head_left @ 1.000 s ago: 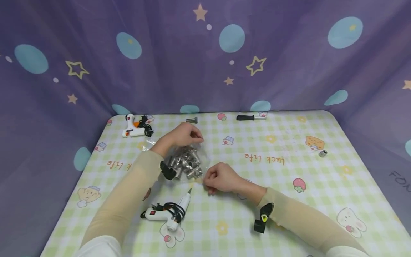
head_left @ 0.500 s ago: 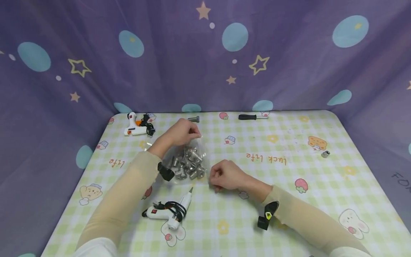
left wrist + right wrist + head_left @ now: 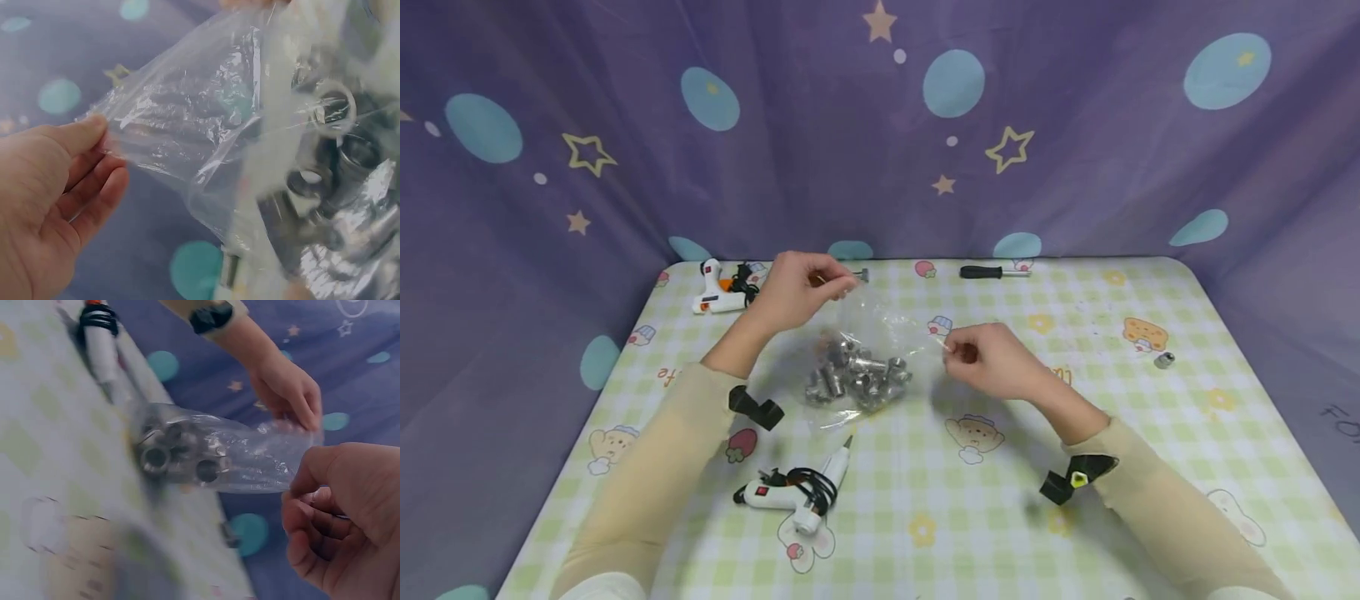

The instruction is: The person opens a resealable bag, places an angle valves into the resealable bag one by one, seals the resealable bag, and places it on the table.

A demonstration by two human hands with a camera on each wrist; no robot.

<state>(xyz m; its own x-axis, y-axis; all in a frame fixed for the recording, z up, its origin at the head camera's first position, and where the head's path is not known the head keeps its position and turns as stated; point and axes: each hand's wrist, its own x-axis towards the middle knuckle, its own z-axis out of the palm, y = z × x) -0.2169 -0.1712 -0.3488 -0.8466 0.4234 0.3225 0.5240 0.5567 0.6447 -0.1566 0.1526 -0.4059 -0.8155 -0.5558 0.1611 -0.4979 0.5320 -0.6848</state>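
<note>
A clear plastic bag [image 3: 887, 321] with several silver metal fittings [image 3: 861, 375] in its bottom is stretched between both hands. My left hand [image 3: 801, 287] pinches one upper corner between thumb and fingers; the left wrist view shows the film drawn taut from that pinch [image 3: 62, 181]. On the other side, my right hand [image 3: 992, 358] pinches the opposite upper edge, seen closely in the right wrist view [image 3: 344, 512]. The fittings look like short hollow cylinders, slumped together low in the bag. Whether the bag's bottom touches the table cannot be told.
A white glue gun [image 3: 793, 492] with a wound black cord lies nearest me. Another white glue gun [image 3: 718, 292] sits at the back left. A bolt [image 3: 862, 274] is partly behind the left hand. A black-handled screwdriver [image 3: 992, 272] lies at the back, a small metal fitting [image 3: 1164, 360] at right.
Both hands have risen, the right one also moving right and away from me. The bag's top is now pulled up and spread between them, its fittings shifted slightly right.
</note>
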